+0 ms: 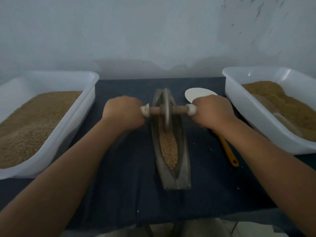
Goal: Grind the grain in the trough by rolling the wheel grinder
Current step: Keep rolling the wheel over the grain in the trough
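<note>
Pale wall [153, 31], dark table [128, 185]; left hand [124, 113] and right hand [213, 112] clamped on wheel grinder [165, 110].

Matt grey metal trough [183, 159] and wheel [165, 106], wooden axle [178, 109], glossy white plastic tubs [77, 106], dark cloth [123, 177] underneath.

Boat-shaped grey trough [181, 177] lies lengthwise straight ahead of you on the dark bench [119, 194]. Tan cracked grain [169, 149] fills its near channel. Wheel grinder [165, 111] stands upright in the far half, wooden axle crosswise.
</note>
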Action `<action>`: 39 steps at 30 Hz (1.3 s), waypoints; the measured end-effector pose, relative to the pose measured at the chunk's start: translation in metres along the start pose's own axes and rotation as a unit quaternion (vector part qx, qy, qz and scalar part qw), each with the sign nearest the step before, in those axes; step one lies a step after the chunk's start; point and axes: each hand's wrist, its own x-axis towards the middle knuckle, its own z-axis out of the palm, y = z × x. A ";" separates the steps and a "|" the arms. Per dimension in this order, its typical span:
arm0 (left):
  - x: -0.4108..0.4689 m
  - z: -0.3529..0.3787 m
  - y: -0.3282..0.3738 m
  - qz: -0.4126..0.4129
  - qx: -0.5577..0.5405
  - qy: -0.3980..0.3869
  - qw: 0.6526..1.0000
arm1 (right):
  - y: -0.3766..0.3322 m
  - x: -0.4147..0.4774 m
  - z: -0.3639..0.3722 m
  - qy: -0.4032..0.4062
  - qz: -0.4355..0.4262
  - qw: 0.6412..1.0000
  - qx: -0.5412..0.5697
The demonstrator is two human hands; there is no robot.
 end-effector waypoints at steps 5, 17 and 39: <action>-0.007 -0.013 0.001 0.018 0.014 -0.021 1.000 | 0.003 -0.008 -0.005 -0.047 -0.002 0.999 0.021; -0.008 -0.005 -0.002 0.005 -0.010 -0.013 1.000 | 0.001 -0.010 0.000 0.011 -0.004 1.000 -0.023; 0.009 -0.009 0.000 0.014 0.020 0.024 0.999 | 0.000 0.004 0.006 -0.003 0.026 1.000 -0.004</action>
